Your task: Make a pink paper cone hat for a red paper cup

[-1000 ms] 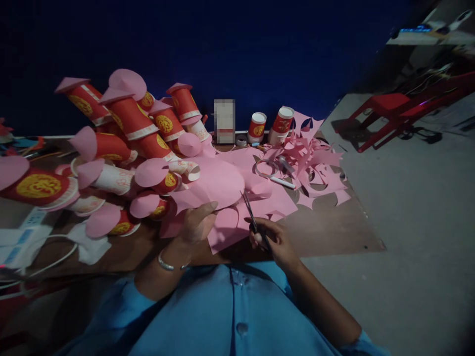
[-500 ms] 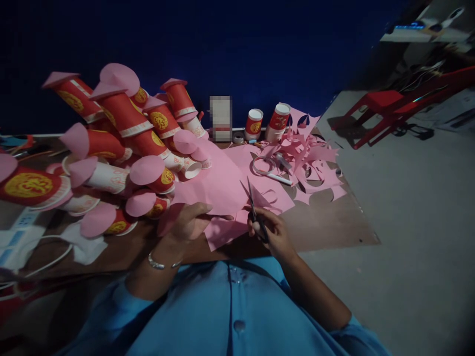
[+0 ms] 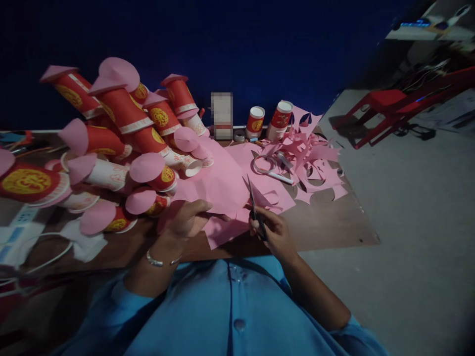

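Note:
My left hand (image 3: 189,219), with a silver bangle at its wrist, pinches the near edge of a large sheet of pink paper (image 3: 218,183) between thumb and fingers. A pair of scissors (image 3: 253,202) with dark handles is in my right hand (image 3: 272,230), blades pointing up and away beside the sheet's right edge. The blades look nearly closed. Under and around this sheet lie more pink paper (image 3: 224,232) pieces, some with curved cut edges.
At left, red and white paper cups (image 3: 122,111) with pink cone tops are piled. Pink paper scraps (image 3: 304,153), a tape roll (image 3: 265,164) and a white marker (image 3: 281,178) lie at right. Two cup stacks (image 3: 255,122) stand behind. A red stool (image 3: 386,101) is on the floor.
The scissor blades have drawn closer together in my right hand. My left hand keeps its hold on the pink paper, and the view has shifted slightly.

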Demonstrator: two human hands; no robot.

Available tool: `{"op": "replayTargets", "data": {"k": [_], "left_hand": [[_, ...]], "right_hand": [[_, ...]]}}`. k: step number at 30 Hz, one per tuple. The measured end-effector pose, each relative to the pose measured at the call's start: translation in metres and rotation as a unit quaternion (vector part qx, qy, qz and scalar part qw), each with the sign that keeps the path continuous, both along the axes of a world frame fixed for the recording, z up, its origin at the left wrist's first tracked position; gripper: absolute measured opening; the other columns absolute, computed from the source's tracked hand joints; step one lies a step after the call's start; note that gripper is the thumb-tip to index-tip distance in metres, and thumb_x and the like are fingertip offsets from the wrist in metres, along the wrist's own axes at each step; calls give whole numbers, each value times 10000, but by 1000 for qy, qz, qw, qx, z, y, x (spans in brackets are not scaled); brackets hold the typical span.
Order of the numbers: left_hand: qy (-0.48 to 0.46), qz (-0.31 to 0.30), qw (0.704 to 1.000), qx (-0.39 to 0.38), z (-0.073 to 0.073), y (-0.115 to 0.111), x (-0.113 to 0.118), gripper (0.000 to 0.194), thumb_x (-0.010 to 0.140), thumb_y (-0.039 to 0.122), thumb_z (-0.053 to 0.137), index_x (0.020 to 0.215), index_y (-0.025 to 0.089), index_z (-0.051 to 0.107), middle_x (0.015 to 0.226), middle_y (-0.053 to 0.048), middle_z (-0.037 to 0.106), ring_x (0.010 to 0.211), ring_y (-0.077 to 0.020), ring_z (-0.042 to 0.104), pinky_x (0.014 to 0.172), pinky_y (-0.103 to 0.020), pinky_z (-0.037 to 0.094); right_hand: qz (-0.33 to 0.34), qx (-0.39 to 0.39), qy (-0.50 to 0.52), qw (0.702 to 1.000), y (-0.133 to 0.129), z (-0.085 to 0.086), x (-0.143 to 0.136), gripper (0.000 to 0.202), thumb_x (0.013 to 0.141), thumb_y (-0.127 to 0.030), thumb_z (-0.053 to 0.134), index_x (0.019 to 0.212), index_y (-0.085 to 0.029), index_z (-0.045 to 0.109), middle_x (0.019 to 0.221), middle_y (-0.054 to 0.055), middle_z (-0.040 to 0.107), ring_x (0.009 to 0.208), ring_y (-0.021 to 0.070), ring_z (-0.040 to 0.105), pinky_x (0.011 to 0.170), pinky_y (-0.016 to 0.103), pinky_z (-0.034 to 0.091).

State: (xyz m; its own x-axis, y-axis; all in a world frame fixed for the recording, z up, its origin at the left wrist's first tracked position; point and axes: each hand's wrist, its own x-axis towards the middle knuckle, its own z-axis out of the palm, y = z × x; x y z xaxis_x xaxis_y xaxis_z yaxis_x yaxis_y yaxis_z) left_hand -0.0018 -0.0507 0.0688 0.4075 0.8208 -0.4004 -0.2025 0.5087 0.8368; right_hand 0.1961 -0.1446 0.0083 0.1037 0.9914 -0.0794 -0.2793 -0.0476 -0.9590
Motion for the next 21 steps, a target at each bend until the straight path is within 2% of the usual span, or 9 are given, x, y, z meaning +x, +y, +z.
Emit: {"op": "replayTargets", "data": {"k": [7, 11, 15, 18, 19, 21], "left_hand": [[-5, 42, 999, 15, -9, -1, 0, 207, 573, 339, 791, 488, 187, 681, 572, -116, 725, 823, -398, 778, 769, -500, 645], [-16, 43, 999, 16, -16, -4, 1, 219, 597, 349, 819, 487, 215, 685, 616, -104, 750, 867, -397, 769, 771, -501, 637], [-14, 38, 999, 9, -19, -3, -2, 235, 602, 326, 818, 472, 213, 658, 579, -104, 713, 902, -414, 763, 806, -515, 629], [-9, 51, 999, 5, -19, -1, -5, 171, 644, 285, 788, 522, 201, 702, 577, -108, 700, 941, -423, 759, 827, -503, 621], [-5, 59, 998, 7, -20, -1, -5, 136, 656, 271, 783, 557, 193, 730, 591, -109, 706, 941, -418, 759, 826, -494, 621], [22, 114, 993, 33, -22, -3, -3, 83, 670, 238, 792, 622, 174, 772, 606, -107, 712, 894, -400, 761, 794, -477, 625]], "right_hand": [[11, -7, -17, 1000, -1, -1, 1, 448, 858, -515, 831, 1186, -213, 786, 669, -30, 596, 549, 106, 530, 513, 237, 457], [5, -11, -28, 1000, -1, -1, 1, 430, 859, -510, 826, 1165, -209, 791, 639, -38, 583, 520, 100, 503, 488, 230, 427], [1, -12, -32, 999, -2, -1, 2, 423, 854, -488, 830, 1167, -206, 792, 633, -36, 603, 514, 95, 497, 488, 226, 418], [3, -16, -39, 999, -3, 0, 2, 414, 871, -482, 810, 1177, -204, 792, 622, -37, 597, 511, 94, 487, 491, 226, 424], [3, -15, -37, 999, -3, -1, 2, 411, 879, -482, 801, 1183, -205, 792, 624, -37, 595, 511, 93, 486, 490, 225, 425], [1, -10, -31, 999, -3, -2, 2, 410, 887, -485, 792, 1191, -209, 792, 634, -35, 598, 513, 91, 488, 485, 219, 423]]}}
